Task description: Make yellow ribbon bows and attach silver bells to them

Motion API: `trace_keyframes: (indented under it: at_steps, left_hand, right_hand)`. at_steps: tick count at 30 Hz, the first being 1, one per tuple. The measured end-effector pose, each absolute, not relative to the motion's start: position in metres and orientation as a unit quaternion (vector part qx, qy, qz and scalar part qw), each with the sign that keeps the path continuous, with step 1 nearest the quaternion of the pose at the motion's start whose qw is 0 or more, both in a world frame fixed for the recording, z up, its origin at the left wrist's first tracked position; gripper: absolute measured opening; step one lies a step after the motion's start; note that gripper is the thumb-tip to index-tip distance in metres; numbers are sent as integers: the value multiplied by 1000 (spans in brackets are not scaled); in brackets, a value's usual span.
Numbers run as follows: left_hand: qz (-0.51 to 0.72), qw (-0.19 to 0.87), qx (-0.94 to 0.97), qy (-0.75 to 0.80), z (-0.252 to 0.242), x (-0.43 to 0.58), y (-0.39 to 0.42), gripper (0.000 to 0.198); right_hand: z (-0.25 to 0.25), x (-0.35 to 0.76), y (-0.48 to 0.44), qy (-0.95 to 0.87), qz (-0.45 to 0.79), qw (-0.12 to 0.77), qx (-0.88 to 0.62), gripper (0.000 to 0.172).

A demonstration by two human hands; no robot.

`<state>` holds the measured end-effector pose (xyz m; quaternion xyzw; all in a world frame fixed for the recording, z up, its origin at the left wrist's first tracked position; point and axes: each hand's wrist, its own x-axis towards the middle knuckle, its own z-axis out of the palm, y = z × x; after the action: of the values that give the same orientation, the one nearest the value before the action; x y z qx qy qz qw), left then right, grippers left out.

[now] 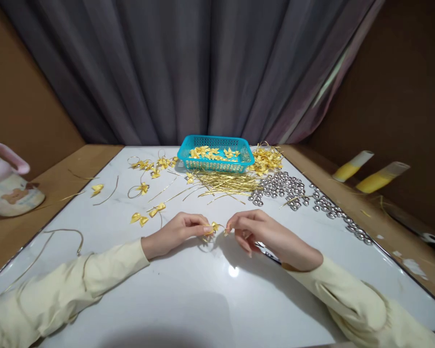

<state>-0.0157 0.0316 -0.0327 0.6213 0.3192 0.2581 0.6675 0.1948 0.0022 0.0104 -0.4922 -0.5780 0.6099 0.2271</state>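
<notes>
At the middle of the white table, my left hand pinches a small yellow bow between thumb and fingers. A thin gold cord runs from the bow toward the right. My right hand has its thumb and index finger closed at the end of that cord, its other fingers loosely curled. Something dark and shiny lies partly hidden under the right hand. Left of my left hand, several yellow bows lie on the table.
A teal basket holding yellow bows stands at the back. Before it lie gold cords; rightward are piled bows and silver round pieces. A pink-handled mug stands far left, two yellow-and-clear tubes far right.
</notes>
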Motion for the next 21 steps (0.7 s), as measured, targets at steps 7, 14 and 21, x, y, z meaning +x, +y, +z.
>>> trace_keyframes:
  at_steps: [7, 14, 21]
  left_hand:
    - [264, 665, 613, 335, -31, -15, 31, 18]
    - [262, 666, 618, 325, -32, -15, 32, 17]
    - [259, 662, 628, 317, -34, -17, 33, 16]
  right_hand:
    - [30, 224, 12, -570, 656, 221, -443, 17]
    - [5, 204, 8, -707, 412, 288, -498, 26]
    - [-22, 191, 4, -851, 136, 312, -401, 27]
